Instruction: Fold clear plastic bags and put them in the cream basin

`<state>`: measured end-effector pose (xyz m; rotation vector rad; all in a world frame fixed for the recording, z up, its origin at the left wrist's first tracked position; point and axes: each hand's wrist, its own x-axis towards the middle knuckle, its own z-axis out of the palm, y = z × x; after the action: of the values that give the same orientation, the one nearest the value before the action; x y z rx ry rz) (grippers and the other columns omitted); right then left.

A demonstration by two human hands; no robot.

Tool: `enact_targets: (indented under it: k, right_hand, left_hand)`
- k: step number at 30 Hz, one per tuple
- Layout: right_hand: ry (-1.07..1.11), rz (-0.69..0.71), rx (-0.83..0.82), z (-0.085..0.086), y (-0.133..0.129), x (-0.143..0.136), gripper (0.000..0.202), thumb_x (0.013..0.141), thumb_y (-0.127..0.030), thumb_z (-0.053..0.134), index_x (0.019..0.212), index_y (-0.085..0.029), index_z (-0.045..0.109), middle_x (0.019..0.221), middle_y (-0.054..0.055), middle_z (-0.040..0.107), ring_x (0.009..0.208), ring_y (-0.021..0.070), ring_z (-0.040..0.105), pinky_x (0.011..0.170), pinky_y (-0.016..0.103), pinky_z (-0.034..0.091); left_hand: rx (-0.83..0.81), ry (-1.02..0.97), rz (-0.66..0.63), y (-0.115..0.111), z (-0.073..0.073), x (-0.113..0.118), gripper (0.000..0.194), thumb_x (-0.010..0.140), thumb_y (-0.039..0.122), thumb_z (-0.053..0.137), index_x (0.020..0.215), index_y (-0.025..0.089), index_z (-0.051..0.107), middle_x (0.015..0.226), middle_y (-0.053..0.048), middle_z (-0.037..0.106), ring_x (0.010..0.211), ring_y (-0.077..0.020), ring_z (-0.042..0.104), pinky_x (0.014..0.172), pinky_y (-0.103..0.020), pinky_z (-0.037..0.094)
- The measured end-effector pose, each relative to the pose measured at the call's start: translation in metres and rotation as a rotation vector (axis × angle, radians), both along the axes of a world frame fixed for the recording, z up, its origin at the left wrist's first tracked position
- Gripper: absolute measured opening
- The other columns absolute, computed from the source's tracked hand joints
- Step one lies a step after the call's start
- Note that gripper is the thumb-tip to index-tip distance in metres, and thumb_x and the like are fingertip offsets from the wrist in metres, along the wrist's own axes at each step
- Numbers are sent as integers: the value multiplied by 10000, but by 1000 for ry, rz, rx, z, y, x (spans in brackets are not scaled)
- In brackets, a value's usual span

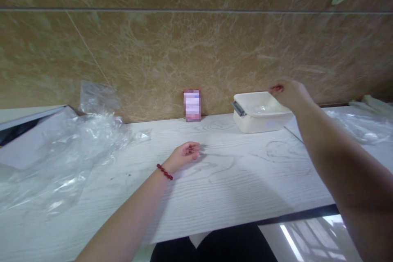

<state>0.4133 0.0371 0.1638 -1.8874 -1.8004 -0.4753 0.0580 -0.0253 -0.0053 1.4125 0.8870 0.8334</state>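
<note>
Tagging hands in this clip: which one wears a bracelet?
The left hand: a red beaded bracelet circles its wrist. The right hand, by the white bin, shows none.

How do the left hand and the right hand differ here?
The left hand wears a red beaded wrist bracelet; the right hand shows none. The left hand is apart from the white bin; the right hand is at the bin's right end. Both look bare and partly curled.
</note>
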Motion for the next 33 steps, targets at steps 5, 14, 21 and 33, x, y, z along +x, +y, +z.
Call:
enact_targets:
  k: [5,14,21,33]
  right_hand:
    - [243,216,0,-6,-37,-74,169,654,-273,568,746,-140,619,670,34,597,598,101,496,553,212,337]
    - [523,497,-254,-96,-55,-176,183,695,-359,525,654,-185,562,622,2,588,560,105,507,545,222,374]
    - [554,588,-216,-157,-48,-200,147,718,-301,481,666,-183,550,654,5,579,607,106,506,584,222,381]
    - [685,586,-304,-165,-43,-194,202,717,-364,456,670,-184,533,630,6,571,569,104,501,555,220,386]
  left_hand:
    - [45,28,-1,0,-2,-1,382,661,288,625,995,144,507,859,-45,551,693,-90,533,704,-294,430]
    - [99,15,-2,0,-6,-3,360,703,322,572,1009,144,506,856,-60,575,726,-111,553,701,-292,448]
    - [411,369,302,15,3,-23,273,696,277,537,940,159,565,797,-46,609,684,-130,558,646,-264,443]
    - [584,1111,1323,27,13,-150,411,693,285,498,1073,130,518,1060,-138,514,1028,-274,436,891,-405,305]
